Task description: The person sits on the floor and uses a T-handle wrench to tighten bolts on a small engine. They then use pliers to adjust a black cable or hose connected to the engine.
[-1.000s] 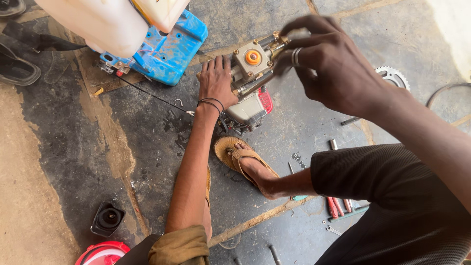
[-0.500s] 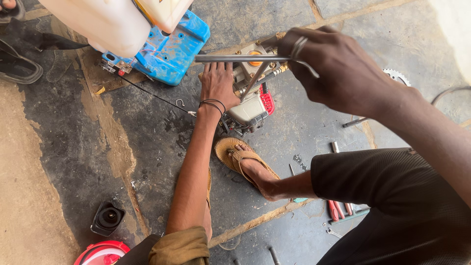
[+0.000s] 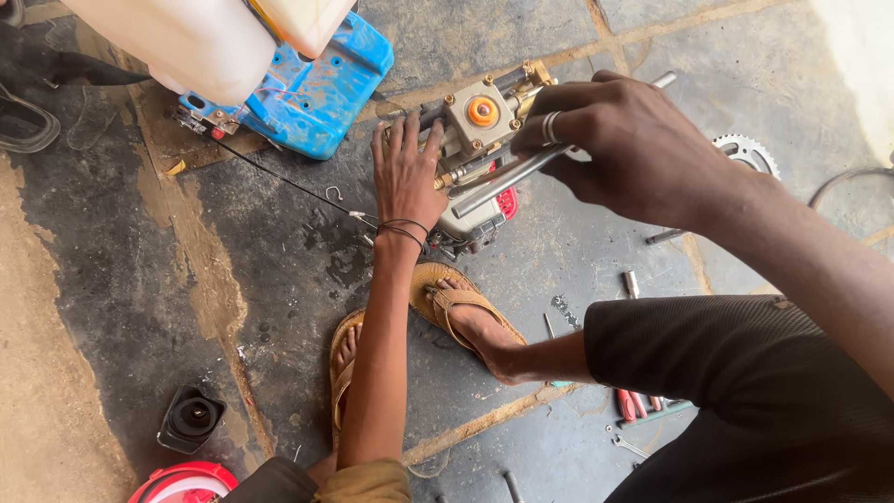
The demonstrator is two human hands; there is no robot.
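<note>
Floor point(image 3: 140, 307): dark stained concrete slabs, pale joints. Small engine-pump unit point(image 3: 475, 158) sits at 12 o'clock, blue base point(image 3: 317, 93) with white tank point(image 3: 186, 42) at 11. Toothed sprocket point(image 3: 745, 154) at 2. Red-handled pliers point(image 3: 633, 402) and loose metal bits at 5. Black rubber cap point(image 3: 191, 419) and red lid point(image 3: 182, 484) at 7. Two sandalled feet point(image 3: 456, 312) planted near centre.
</note>
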